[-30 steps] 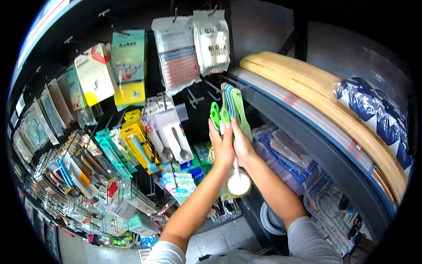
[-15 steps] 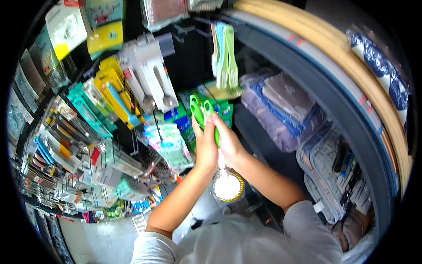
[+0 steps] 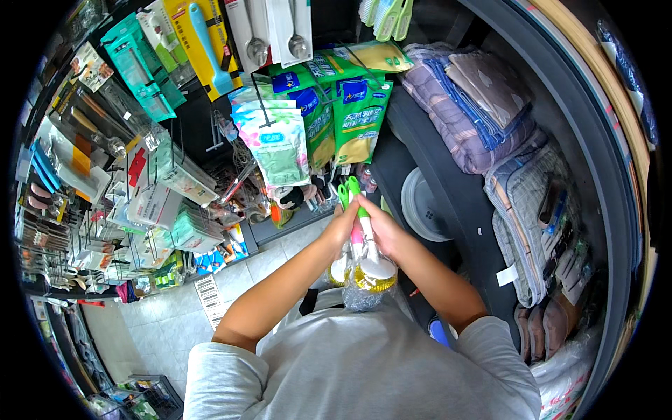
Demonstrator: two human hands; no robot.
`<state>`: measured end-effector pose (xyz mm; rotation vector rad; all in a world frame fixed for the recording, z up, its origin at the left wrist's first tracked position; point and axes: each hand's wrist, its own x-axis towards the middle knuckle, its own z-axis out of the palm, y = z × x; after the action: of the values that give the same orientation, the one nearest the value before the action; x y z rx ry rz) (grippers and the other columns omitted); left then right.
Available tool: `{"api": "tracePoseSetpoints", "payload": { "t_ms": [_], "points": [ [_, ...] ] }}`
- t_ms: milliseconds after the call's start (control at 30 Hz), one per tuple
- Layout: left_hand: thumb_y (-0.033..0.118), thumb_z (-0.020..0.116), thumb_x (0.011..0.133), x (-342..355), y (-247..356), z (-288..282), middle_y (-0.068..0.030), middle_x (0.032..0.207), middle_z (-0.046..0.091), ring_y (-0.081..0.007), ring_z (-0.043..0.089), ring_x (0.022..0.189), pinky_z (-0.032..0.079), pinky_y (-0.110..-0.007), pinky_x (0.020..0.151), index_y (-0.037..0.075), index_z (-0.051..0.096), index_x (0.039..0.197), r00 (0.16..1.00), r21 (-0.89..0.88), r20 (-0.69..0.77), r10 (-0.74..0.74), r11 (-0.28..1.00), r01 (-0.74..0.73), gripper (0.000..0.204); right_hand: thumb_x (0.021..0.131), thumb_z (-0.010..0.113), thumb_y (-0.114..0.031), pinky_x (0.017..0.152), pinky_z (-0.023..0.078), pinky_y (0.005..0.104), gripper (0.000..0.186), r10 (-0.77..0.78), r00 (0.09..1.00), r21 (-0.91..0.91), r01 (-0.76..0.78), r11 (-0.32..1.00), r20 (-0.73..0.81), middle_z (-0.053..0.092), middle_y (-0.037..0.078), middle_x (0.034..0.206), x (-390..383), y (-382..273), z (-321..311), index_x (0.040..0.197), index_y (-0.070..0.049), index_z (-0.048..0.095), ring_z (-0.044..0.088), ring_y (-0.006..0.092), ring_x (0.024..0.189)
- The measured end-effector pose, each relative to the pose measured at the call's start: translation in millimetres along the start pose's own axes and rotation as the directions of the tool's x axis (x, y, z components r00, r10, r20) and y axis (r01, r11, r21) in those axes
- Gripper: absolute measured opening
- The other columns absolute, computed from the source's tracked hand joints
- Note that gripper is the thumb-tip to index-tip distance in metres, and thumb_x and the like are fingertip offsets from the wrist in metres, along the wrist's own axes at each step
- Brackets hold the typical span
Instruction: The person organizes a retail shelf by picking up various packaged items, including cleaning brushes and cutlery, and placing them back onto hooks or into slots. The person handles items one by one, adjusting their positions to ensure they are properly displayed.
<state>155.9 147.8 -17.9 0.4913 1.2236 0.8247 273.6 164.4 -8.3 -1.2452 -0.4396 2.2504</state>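
Close in front of my body, both hands are closed around the handles of a bunch of dish brushes (image 3: 378, 269). My left hand (image 3: 340, 229) grips from the left and my right hand (image 3: 384, 228) from the right, fingers meeting near the top. The green handle ends, with hanging holes, poke out beyond my fingers. A pink handle section shows between my palms. The round white heads point back toward my shirt, edged with golden-yellow scouring material. A silver scouring head (image 3: 362, 299) sits lowest. My hands hide much of the handles.
Green glove packets (image 3: 360, 119), a pastel packet (image 3: 276, 147) and carded spoons (image 3: 297, 47) hang ahead on hooks. Hanging kitchenware fills the left. At right, dark shelves hold folded cloths (image 3: 458, 112), quilted grey mitts (image 3: 532, 217) and round white plates (image 3: 423, 203). Tiled floor (image 3: 164, 315) lies below left.
The view has tilted down. My hands and the brushes are now lower against the hanging packets, closer to my body. A pink handle and more brush heads now show.
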Motion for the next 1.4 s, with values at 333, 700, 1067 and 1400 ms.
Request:
{"api": "tracePoseSetpoints", "payload": {
  "t_ms": [333,700,1067,1400],
  "points": [
    [0.027,0.068,0.087,-44.0,-61.7,-83.5,-0.0096,0.098,0.061,-0.0204,0.064,0.082,0.053,-0.032,0.072,0.002,0.049,0.119,0.953,-0.299,0.206,0.222,0.941,-0.155,0.045,0.093,0.052,-0.039,0.078,0.048,0.0327,0.033,-0.148,0.974,0.054,0.159,0.986,-0.170,0.064,0.009,0.101,-21.0,70.3,40.5,0.102,-0.008,0.058,0.060,0.0181,0.089],
    [0.004,0.061,0.080,-106.4,-50.4,-199.9,-0.0089,0.089,0.062,-0.0245,0.065,0.081,0.056,-0.040,0.069,0.007,0.052,0.104,0.971,-0.617,-0.115,0.208,0.752,-0.234,0.026,0.094,0.048,-0.036,0.094,0.045,0.0587,0.032,-0.017,0.987,0.101,0.001,0.995,0.161,0.056,0.020,0.124,-1.8,108.7,142.9,0.101,-0.005,0.053,0.054,0.0340,0.117],
    [0.010,0.068,0.078,-130.3,-103.2,-355.1,-0.0081,0.081,0.061,-0.0238,0.062,0.073,0.052,-0.039,0.069,0.007,0.055,0.093,0.878,-0.771,-0.464,0.121,0.433,-0.467,0.020,0.096,0.054,-0.025,0.069,0.052,0.0324,0.022,-0.073,0.909,-0.225,0.178,0.958,0.409,0.062,0.007,0.094,46.1,78.4,223.4,0.110,-0.008,0.054,0.062,0.0177,0.082],
    [0.013,0.056,0.084,-215.0,-168.1,-408.2,-0.0113,0.091,0.061,-0.0268,0.061,0.084,0.051,-0.045,0.080,0.003,0.057,0.102,0.619,-0.579,-0.785,-0.024,0.386,-0.718,0.020,0.098,0.050,-0.034,0.064,0.048,0.0254,0.031,-0.181,0.843,-0.564,0.482,0.670,0.506,0.060,0.004,0.090,181.5,87.0,264.0,0.110,-0.006,0.050,0.055,0.0096,0.073]
  ]
}}
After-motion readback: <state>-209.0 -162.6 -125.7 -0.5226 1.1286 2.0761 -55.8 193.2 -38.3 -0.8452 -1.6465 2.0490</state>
